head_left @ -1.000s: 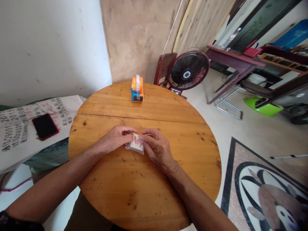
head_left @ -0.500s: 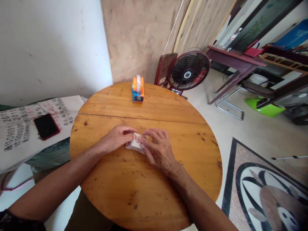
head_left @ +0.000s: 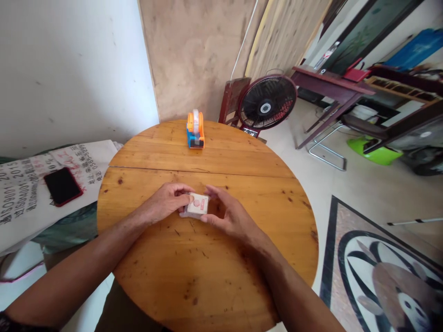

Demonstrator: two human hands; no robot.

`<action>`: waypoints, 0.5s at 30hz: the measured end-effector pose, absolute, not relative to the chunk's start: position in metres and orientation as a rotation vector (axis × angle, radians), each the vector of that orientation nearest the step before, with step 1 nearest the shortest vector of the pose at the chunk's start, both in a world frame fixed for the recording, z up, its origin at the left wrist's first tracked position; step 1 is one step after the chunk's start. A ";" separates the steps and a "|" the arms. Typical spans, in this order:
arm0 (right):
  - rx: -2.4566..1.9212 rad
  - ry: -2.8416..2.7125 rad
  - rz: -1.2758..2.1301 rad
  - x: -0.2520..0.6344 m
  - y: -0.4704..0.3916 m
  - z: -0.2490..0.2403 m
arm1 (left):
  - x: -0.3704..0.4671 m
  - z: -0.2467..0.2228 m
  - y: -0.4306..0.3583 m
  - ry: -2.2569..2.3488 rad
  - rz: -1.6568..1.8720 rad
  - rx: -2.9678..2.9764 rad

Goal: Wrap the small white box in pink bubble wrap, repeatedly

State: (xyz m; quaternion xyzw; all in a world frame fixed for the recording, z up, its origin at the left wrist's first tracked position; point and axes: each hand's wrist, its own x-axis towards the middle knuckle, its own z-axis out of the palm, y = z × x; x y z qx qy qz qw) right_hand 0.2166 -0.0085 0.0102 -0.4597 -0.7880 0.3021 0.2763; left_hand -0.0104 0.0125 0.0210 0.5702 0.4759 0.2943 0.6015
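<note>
A small white box point(head_left: 199, 204) with a round reddish mark and a red label on its top lies on the round wooden table point(head_left: 207, 276). Clear plastic seems to show around its lower left edge. My left hand point(head_left: 168, 202) grips the box's left end, thumb on top and fingers curled behind, partly hidden. At the right end, my right hand point(head_left: 230, 214) has its thumb and fingers spread around the box. The thumb tip is at the near corner, the fingertips by the far corner; whether they touch I cannot tell.
An orange and blue tape dispenser point(head_left: 195, 130) stands near the table's far edge. A phone point(head_left: 62, 186) lies on a printed white sack point(head_left: 100, 159) at the left. Beyond the table are a fan point(head_left: 266, 103) and a dark red desk point(head_left: 332, 90).
My right hand has drawn back from the top of the box and its fingers have spread, uncovering the printed top. My left hand keeps its hold. The view has shifted slightly.
</note>
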 end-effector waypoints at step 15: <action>-1.110 -2.239 0.512 0.214 -0.009 0.009 | -0.010 0.025 0.012 1.115 0.694 1.288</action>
